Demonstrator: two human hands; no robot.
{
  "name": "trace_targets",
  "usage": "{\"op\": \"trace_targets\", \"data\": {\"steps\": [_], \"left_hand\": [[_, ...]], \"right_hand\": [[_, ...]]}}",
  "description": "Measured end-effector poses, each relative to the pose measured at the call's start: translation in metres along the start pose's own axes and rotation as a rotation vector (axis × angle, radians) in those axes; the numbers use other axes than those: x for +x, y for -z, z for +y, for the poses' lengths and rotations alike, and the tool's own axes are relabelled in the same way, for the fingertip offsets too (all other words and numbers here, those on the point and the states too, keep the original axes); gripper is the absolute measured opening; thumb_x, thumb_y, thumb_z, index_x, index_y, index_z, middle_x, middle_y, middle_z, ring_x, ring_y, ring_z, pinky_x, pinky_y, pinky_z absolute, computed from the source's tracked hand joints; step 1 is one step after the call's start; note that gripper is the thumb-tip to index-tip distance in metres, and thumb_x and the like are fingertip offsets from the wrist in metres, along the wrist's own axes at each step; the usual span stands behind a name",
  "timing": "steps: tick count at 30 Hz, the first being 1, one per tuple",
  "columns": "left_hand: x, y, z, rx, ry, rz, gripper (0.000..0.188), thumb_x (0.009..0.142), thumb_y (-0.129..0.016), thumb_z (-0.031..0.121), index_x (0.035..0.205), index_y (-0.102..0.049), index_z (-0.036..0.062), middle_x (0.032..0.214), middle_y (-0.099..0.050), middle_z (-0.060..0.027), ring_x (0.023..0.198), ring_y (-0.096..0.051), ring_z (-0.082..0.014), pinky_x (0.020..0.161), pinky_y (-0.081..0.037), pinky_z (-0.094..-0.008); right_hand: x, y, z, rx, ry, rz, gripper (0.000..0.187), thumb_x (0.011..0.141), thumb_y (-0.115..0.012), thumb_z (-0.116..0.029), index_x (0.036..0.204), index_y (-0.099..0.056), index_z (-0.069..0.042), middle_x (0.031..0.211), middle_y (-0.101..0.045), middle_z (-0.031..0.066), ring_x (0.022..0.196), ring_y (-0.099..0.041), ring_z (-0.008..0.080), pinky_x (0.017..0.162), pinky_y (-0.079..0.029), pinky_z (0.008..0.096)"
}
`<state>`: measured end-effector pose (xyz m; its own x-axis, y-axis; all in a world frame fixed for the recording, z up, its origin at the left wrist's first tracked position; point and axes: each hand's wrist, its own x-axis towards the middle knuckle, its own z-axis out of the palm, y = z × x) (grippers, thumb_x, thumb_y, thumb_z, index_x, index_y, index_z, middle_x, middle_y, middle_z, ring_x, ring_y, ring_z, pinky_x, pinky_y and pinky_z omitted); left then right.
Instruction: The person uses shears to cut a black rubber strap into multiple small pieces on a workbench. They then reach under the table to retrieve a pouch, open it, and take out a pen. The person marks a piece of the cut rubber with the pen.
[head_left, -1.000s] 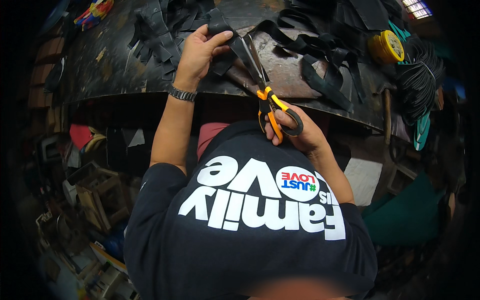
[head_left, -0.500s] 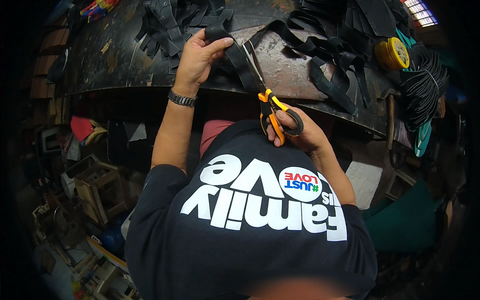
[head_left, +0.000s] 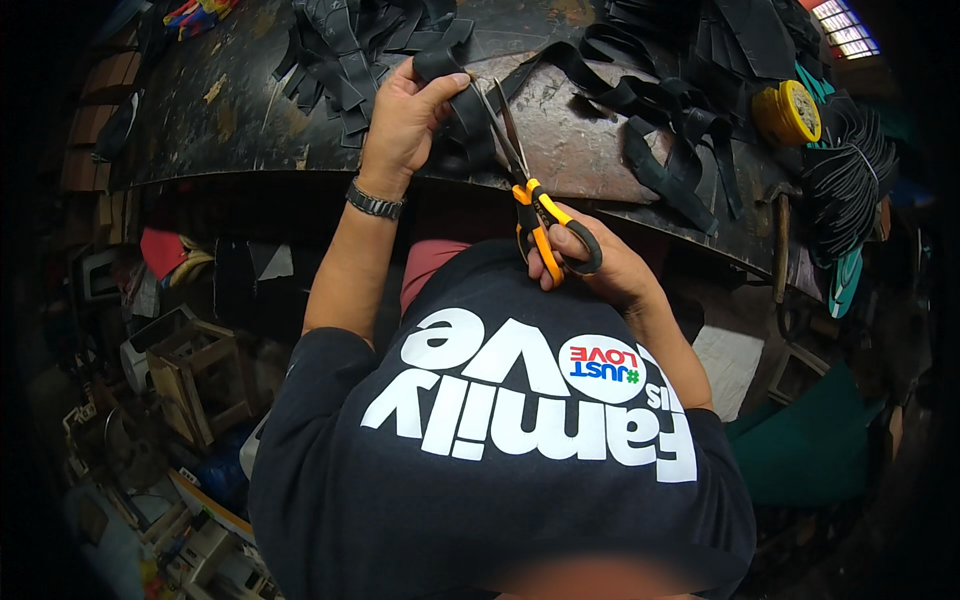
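Note:
My left hand point(head_left: 396, 125) pinches a black rubbery strip point(head_left: 462, 125) between thumb and fingers over the near edge of the dark table. The strip loops above the thumb and hangs down to the right of the hand. My right hand point(head_left: 610, 262) has its fingers through the orange, yellow and black handles of a pair of scissors point(head_left: 524, 184). The scissors' blades point away from me, slightly parted, just right of the strip. Whether a blade touches the strip I cannot tell.
Black strips lie in a pile point(head_left: 350, 60) at the far left and in a loose tangle point(head_left: 660, 95) at the right. On the right are a yellow tub point(head_left: 785, 112), a bundle of thin black cords point(head_left: 845, 175) and a hammer point(head_left: 781, 240) at the edge of the dark table point(head_left: 225, 125).
The scissors have shifted slightly left, and their blade tips are wider apart. My left hand has moved a little to the right, and the hanging strip has curled.

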<state>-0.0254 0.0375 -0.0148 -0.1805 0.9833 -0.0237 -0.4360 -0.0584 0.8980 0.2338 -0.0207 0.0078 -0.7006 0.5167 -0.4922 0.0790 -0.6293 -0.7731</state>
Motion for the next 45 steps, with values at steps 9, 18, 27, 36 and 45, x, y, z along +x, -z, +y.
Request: {"op": "trace_targets", "data": {"steps": [9, 18, 27, 36, 45], "left_hand": [[-0.002, -0.005, 0.001, -0.031, -0.048, 0.018, 0.017, 0.082, -0.071, 0.0, 0.096, -0.063, 0.0057, 0.086, -0.067, -0.0017, 0.069, -0.063, -0.0072, 0.059, -0.051, -0.0191], [-0.003, -0.003, 0.0, 0.061, -0.038, -0.003, 0.021, 0.082, -0.071, 0.0, 0.101, -0.062, 0.0041, 0.093, -0.068, -0.0034, 0.08, -0.065, -0.0099, 0.07, -0.054, -0.0216], [-0.007, -0.01, -0.001, 0.038, -0.088, 0.011, 0.021, 0.08, -0.071, -0.004, 0.098, -0.062, 0.002, 0.091, -0.068, -0.005, 0.078, -0.066, -0.0102, 0.071, -0.055, -0.0226], [-0.01, -0.011, -0.006, 0.166, -0.162, 0.012, 0.02, 0.08, -0.072, -0.001, 0.098, -0.064, 0.003, 0.092, -0.068, -0.0038, 0.082, -0.064, -0.0101, 0.077, -0.053, -0.0219], [-0.01, -0.011, -0.009, 0.217, -0.124, -0.002, 0.021, 0.08, -0.073, 0.0, 0.098, -0.064, 0.0029, 0.092, -0.067, -0.0035, 0.084, -0.063, -0.0105, 0.08, -0.051, -0.0239]], "right_hand": [[-0.003, -0.002, -0.001, -0.048, 0.032, 0.019, 0.048, 0.086, -0.065, -0.046, 0.105, -0.055, -0.004, 0.075, -0.063, 0.007, 0.061, -0.059, 0.0118, 0.059, -0.047, 0.022], [0.002, 0.0, -0.002, 0.049, 0.022, -0.014, 0.05, 0.084, -0.067, -0.049, 0.102, -0.055, -0.004, 0.073, -0.062, 0.0086, 0.06, -0.059, 0.0131, 0.058, -0.047, 0.0229], [0.002, -0.001, -0.001, 0.042, 0.026, -0.008, 0.05, 0.084, -0.067, -0.048, 0.103, -0.055, -0.004, 0.074, -0.063, 0.0088, 0.059, -0.059, 0.0131, 0.058, -0.048, 0.0232], [0.003, -0.004, -0.002, 0.037, 0.035, 0.027, 0.051, 0.085, -0.066, -0.051, 0.101, -0.054, -0.005, 0.072, -0.062, 0.0078, 0.058, -0.06, 0.0123, 0.057, -0.047, 0.0225], [0.004, -0.003, -0.001, 0.144, 0.028, 0.045, 0.032, 0.09, -0.066, -0.035, 0.095, -0.056, -0.005, 0.065, -0.06, 0.004, 0.047, -0.054, 0.0068, 0.045, -0.042, 0.0165]]}}
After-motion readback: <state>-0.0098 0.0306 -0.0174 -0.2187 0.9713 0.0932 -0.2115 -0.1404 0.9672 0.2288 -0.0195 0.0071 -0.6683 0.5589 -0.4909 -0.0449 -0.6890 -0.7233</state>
